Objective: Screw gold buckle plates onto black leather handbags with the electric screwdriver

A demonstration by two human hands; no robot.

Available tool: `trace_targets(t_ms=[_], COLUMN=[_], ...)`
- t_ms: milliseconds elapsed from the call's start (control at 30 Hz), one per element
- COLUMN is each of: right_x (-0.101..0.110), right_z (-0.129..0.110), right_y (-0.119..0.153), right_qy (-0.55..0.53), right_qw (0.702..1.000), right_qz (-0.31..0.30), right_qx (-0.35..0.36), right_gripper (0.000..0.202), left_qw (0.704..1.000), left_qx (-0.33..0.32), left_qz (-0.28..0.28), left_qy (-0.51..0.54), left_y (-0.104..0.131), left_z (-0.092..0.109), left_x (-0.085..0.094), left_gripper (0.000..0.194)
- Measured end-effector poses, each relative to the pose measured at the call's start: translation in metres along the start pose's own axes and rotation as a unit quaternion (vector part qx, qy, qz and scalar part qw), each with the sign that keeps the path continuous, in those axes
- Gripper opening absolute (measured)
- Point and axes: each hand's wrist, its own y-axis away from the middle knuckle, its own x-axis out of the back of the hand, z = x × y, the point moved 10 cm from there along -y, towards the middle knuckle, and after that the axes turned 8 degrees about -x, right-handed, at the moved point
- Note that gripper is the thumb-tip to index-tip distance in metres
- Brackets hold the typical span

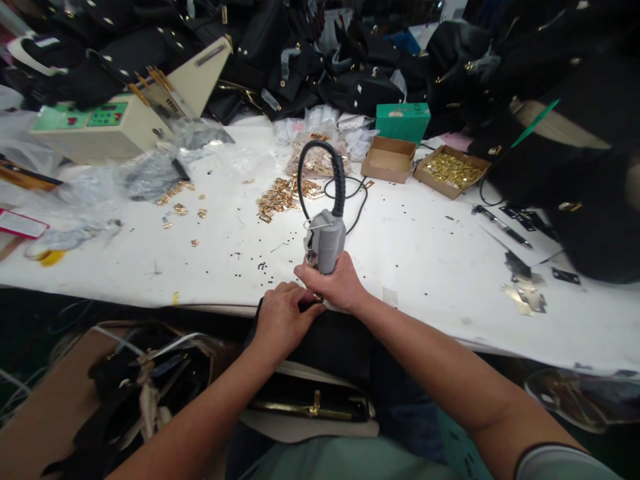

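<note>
My right hand (337, 283) is wrapped round a grey corded electric screwdriver (331, 243), held upright with its tip pointing down and its thick black cord looping up from the top. The tip is mostly hidden by my fingers, close to a small gold-coloured fitting (319, 297). My left hand (283, 313) is closed on the edge of a black handbag (345, 340) beside that fitting, fingers bent and thumb near the tool's tip. The bag lies on my lap against the table edge; its gold zipper (285, 407) and pale lining show below.
On the white table (425, 233) lie a heap of gold hardware (283, 197) and scattered small black bits. Behind are an open brown box (387, 160), a box of small gold pieces (450, 168), a green box (403, 121) and a beige machine (115, 127). Black bags pile up at the back.
</note>
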Motion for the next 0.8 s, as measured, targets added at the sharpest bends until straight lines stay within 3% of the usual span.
trace_targets(t_ms=[267,533,800], right_x=[-0.022,-0.017,-0.016], right_z=[-0.007,0.007,-0.007], right_y=[-0.002,-0.003,0.005], right_qy=[0.050,0.049,0.014], right_qw=[0.998,0.998,1.000], right_qz=[-0.018,0.035,0.018], right_qx=[0.039,0.008,0.019], right_gripper=[0.028,0.032,0.045], left_qw=[0.998,0.998,0.999], left_qx=[-0.009,-0.011,-0.010], left_qz=[0.052,0.050,0.036], left_qy=[0.028,0.035,0.028], left_y=[0.007,0.010,0.013], left_z=[-0.004,-0.007,-0.006], left_x=[0.002,0.001,0.004], left_gripper=[0.014,0.015,0.014])
